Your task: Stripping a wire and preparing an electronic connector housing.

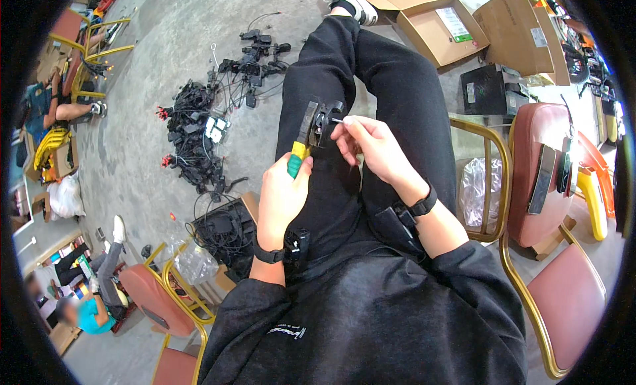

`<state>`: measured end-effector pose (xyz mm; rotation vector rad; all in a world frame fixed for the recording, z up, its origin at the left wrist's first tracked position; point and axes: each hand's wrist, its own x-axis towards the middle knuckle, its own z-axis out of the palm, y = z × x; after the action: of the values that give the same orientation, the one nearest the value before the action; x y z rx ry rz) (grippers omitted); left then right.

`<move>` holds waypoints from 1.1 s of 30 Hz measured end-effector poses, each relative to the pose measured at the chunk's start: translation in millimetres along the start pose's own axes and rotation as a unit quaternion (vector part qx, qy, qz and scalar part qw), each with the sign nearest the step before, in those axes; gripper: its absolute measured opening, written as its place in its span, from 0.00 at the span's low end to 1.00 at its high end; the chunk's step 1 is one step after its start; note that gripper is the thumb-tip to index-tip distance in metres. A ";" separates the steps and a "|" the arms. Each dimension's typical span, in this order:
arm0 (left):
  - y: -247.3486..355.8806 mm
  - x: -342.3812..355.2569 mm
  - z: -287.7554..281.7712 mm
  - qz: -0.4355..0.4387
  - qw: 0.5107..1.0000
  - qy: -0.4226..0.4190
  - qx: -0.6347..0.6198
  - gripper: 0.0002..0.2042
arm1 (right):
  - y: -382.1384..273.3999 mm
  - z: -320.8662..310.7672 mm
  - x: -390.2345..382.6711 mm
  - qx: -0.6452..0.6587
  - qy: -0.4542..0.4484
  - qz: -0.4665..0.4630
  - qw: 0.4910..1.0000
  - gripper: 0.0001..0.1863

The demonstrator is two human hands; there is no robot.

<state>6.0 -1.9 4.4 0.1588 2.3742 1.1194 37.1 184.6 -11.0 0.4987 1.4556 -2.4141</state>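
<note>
- Left hand: fingers wrapped closely round the green-and-yellow handle of a hand tool, leaving no gap that I can see; the tool points away from the seated person's body, above the thighs.
- Tool head: grey and black, just beyond the left hand's grip; its small parts are too fine to sort out from where I stand.
- Right hand: thumb and forefinger pinched together on a slim piece, perhaps a pin or wire end, which reaches toward the right side of the tool head; whether the two touch, I cannot tell.
- Wristbands: a black band below the left hand's grip, another behind the right hand's pinch.
- Black trousers: directly under both hands.
- Heap of dark cables and adapters: on the concrete floor, left of the grip, with a pale square piece on its near edge.
- Cardboard box: flaps spread, beyond the grip and to its right; a black case lies nearer.
- Red-padded chair: well to the right of both hands.
</note>
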 end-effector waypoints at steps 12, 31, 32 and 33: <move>-1.5 -0.8 1.8 0.018 0.999 0.019 -0.035 0.11 | -1.7 7.3 -1.8 -0.572 0.126 -0.395 0.707 0.05; -0.1 -0.3 0.6 0.007 0.999 0.019 -0.035 0.12 | 8.7 9.2 -0.3 -0.319 0.097 -0.208 0.919 0.09; 1.2 -0.8 0.7 0.008 0.999 0.017 -0.035 0.12 | 10.4 7.0 1.7 -0.356 0.102 -0.257 0.893 0.08; 2.3 -1.3 0.8 0.007 0.999 0.017 -0.030 0.12 | 11.3 5.4 2.4 -0.392 0.107 -0.304 0.862 0.08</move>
<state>7.3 -0.2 6.2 0.1385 2.3695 1.2069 38.7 174.5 -18.7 0.1035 2.8218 -1.8614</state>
